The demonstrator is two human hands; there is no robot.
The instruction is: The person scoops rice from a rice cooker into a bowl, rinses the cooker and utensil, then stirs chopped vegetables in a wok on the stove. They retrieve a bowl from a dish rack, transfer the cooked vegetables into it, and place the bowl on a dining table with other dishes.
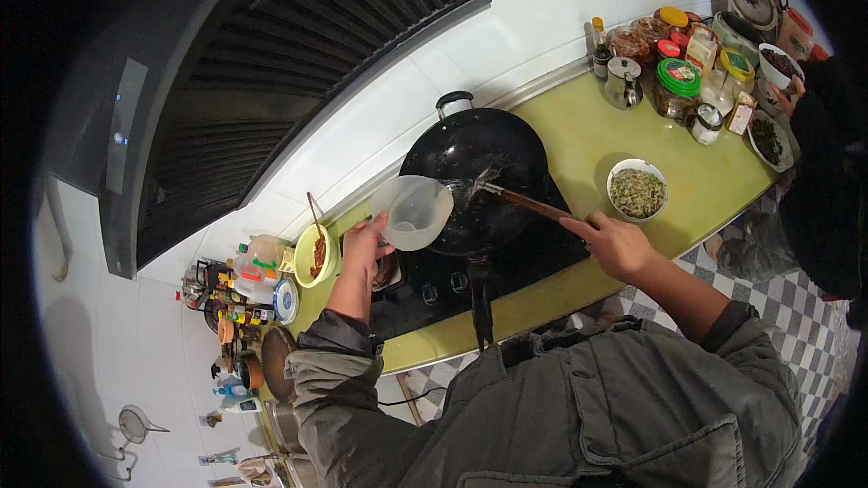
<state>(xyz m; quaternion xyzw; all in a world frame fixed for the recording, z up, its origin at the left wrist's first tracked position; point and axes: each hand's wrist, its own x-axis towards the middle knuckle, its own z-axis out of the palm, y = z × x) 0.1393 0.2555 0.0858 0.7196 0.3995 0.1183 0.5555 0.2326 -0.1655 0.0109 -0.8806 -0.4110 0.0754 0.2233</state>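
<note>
My left hand (364, 246) grips a translucent plastic bowl (414, 224) by its side. The bowl is tilted over the left rim of a black wok (452, 149), and clear liquid appears to run from its lip into the wok. Closed round the wooden handle of a spatula (535, 206), my right hand (617, 248) is at the wok's right. The spatula's metal head rests low inside the wok, where the surface looks wet. The wok sits on a black gas stove (411, 300), its long handle pointing toward me.
A white bowl of chopped greenish food (637, 190) stands right of the stove. Jars and bottles (678, 86) crowd the far right, where another person's hand (788, 95) holds a white bowl. At left sits a yellow-green bowl (307, 258) of reddish-brown food. A range hood (298, 63) overhangs the upper left.
</note>
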